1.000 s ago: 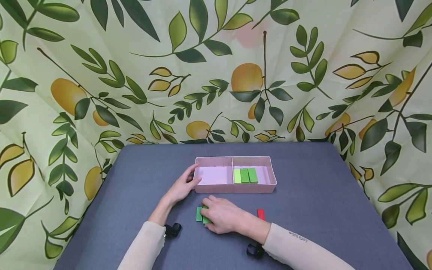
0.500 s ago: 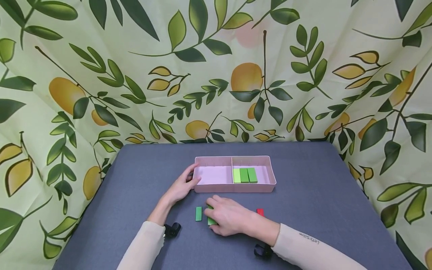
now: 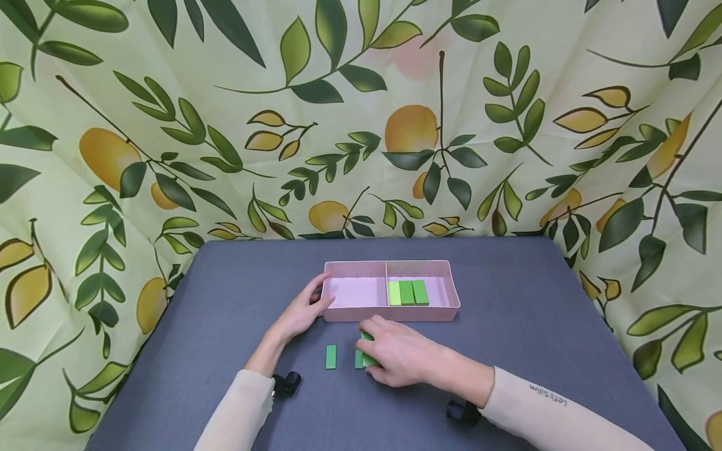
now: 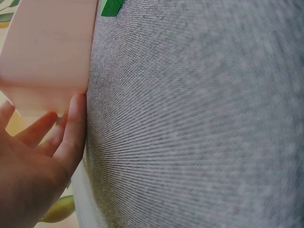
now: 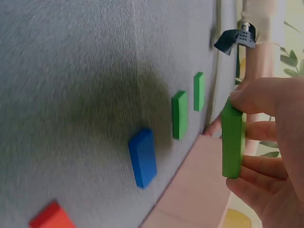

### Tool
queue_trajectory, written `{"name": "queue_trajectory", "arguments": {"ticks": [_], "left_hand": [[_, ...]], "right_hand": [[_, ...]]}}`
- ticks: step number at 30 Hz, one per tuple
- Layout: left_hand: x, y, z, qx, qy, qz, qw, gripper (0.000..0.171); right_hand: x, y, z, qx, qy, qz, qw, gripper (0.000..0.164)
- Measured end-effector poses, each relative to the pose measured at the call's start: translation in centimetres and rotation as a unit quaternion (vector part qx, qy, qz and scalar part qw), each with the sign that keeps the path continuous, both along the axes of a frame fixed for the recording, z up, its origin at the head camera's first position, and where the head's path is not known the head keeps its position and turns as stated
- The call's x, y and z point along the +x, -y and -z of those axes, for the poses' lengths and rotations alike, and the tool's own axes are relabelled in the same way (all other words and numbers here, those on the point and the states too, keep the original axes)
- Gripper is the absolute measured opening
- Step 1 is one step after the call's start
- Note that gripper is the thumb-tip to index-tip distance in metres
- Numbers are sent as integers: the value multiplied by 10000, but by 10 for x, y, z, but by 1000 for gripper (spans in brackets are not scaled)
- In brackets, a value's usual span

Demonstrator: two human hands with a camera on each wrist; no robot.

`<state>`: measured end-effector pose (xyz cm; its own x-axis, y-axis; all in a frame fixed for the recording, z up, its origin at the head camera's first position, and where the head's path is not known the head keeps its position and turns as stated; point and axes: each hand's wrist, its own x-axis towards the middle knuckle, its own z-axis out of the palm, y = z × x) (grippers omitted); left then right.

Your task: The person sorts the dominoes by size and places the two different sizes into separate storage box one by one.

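Note:
My right hand (image 3: pixel 403 354) pinches a green block (image 5: pixel 232 145) between thumb and fingertips, held above the table in the right wrist view. Below it lie two more green blocks, one (image 3: pixel 331 357) out to the left, the other (image 3: pixel 358 359) partly covered by the held block. A blue block (image 5: pixel 144 158) rests on the cloth beneath this hand, hidden in the head view. My left hand (image 3: pixel 301 310) touches the left end of a pink two-compartment box (image 3: pixel 389 315), its fingers fairly straight against the end wall in the left wrist view.
Inside the box's right compartment sit a light green block (image 3: pixel 395 293) and two green blocks (image 3: pixel 413 292) in a row; the left compartment shows bare floor. A red block (image 5: pixel 53 217) lies on the dark cloth-covered table (image 3: pixel 507 300). Leaf-printed fabric (image 3: pixel 361 125) hangs behind.
My right hand has moved right with the green block, uncovering another green block on the table. The forearm now hides the red block in the head view. My left hand stays at the box.

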<state>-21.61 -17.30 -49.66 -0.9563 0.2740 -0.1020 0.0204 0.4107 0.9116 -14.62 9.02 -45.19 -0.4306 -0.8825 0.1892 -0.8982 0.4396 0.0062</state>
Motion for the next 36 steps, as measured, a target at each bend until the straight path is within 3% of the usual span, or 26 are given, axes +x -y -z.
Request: {"name": "queue_trajectory", "arguments": {"ticks": [11, 24, 36], "left_hand": [[-1, 0, -1, 24, -54, 42, 10000, 62], [0, -1, -3, -72, 2, 21, 10000, 62], [0, 1, -2, -50, 27, 19, 10000, 63]], "right_hand": [[-9, -28, -18, -74, -2, 356, 9993, 24], [-32, -64, -46, -537, -81, 901, 9944, 32], [-59, -85, -43, -499, -65, 1447, 9882, 34]]}}
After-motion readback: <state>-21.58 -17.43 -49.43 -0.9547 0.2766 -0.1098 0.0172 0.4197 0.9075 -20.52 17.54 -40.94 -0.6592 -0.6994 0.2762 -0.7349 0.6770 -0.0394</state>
